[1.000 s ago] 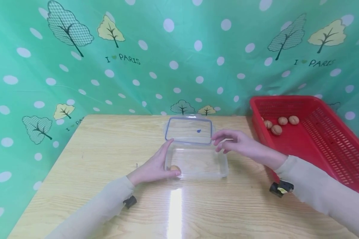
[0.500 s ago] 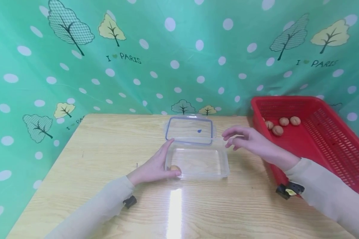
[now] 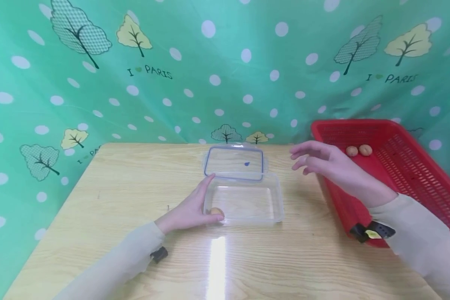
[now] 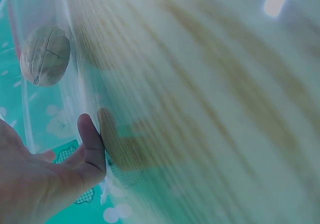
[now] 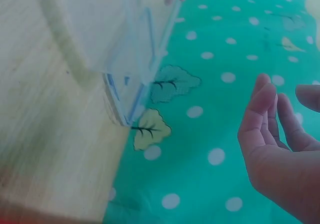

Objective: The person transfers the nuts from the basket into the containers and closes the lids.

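A clear plastic container (image 3: pixel 247 204) stands on the table with one walnut (image 3: pixel 216 212) in its near left corner. My left hand (image 3: pixel 189 208) spans the container's left side, thumb near the front and fingers at the back; the left wrist view shows the hand (image 4: pixel 55 179) against the wall below the walnut (image 4: pixel 46 56). Empty and loosely bent, my right hand (image 3: pixel 337 171) hovers between the container and a red basket (image 3: pixel 384 166). In the right wrist view that hand (image 5: pixel 280 139) touches nothing.
Behind the container lies a clear lid (image 3: pixel 234 163) with a blue seal. Two walnuts (image 3: pixel 365 150) show at the back of the red basket; the right hand and arm cover part of it. A green dotted curtain (image 3: pixel 217 62) hangs behind the table.
My right hand has moved right, away from the container and toward the red basket, now hiding some walnuts there. The left hand has stayed in place on the container.
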`<state>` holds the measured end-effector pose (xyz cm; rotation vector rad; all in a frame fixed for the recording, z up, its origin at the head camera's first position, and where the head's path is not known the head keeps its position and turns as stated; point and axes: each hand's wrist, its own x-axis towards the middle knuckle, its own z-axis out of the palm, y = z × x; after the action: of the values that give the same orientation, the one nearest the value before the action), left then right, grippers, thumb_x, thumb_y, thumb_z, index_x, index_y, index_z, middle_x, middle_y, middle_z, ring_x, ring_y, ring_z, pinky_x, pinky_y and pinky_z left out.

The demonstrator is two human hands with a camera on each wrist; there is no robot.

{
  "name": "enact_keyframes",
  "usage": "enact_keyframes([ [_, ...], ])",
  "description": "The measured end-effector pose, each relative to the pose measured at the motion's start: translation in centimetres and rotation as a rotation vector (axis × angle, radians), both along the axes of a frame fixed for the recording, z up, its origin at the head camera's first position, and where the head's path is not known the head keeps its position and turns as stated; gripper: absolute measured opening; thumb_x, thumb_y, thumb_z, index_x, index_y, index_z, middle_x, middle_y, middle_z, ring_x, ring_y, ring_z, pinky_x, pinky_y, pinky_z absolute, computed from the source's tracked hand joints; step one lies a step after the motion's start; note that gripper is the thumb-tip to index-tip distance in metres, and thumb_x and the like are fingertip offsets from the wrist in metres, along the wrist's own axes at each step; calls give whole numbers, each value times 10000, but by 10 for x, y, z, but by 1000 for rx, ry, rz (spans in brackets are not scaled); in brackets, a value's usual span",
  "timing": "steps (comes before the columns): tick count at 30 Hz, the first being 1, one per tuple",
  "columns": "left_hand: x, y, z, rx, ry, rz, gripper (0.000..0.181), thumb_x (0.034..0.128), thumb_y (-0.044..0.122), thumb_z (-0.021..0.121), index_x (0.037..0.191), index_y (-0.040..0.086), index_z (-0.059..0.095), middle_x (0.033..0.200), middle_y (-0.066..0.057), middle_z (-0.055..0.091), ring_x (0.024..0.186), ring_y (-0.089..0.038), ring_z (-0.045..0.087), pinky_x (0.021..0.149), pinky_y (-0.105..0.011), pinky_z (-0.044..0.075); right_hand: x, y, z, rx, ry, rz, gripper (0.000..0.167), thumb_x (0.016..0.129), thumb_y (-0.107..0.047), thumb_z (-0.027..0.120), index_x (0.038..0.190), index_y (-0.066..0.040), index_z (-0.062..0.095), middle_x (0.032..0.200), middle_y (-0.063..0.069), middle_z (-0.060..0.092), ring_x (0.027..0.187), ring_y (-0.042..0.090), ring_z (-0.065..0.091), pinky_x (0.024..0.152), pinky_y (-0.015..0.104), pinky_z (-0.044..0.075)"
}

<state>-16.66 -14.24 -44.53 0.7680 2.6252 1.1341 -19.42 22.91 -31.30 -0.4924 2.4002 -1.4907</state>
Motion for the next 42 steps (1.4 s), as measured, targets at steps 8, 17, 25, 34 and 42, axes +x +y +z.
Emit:
enact_keyframes([
  [8,2,-1,1,-1,-2,-1,1183,750,555,763,1554,118,13,1594,-132,67,1424,-308,172,1116,-497,214,3,11,12,28,-5,-119,367,962,-286,608,1295,-142,553,1200,58,585,1024,222,616,842,267,532],
  [17,2,-2,1,-12,12,0,1180,757,549,761,1556,128,3,1595,-135,68,1420,-316,182,1111,-502,223,4,29,11,17,-4,-172,401,969,-274,599,1331,-122,519,1239,101,563,1029,191,628,845,256,537],
  [25,3,-1,1,-12,0,-1,1174,761,557,753,1557,139,-3,1595,-134,62,1423,-314,170,1115,-496,217,-1,48,6,13,26,-175,366,993,-222,554,1334,-100,505,1191,74,599,1026,222,627,804,253,548],
  [34,2,0,3,-19,10,-3,1176,762,560,750,1556,134,-5,1595,-142,62,1426,-320,167,1117,-496,218,-9,67,1,-71,17,-207,351,988,-151,559,1325,-74,500,1142,62,635,958,190,652,741,243,562],
  [42,2,0,2,-29,4,3,1182,759,557,754,1559,161,-21,1599,-115,53,1428,-300,158,1116,-487,217,-16,83,-2,-4,45,-212,359,1005,-179,525,1355,-118,475,1205,10,586,999,147,643,813,174,521],
])
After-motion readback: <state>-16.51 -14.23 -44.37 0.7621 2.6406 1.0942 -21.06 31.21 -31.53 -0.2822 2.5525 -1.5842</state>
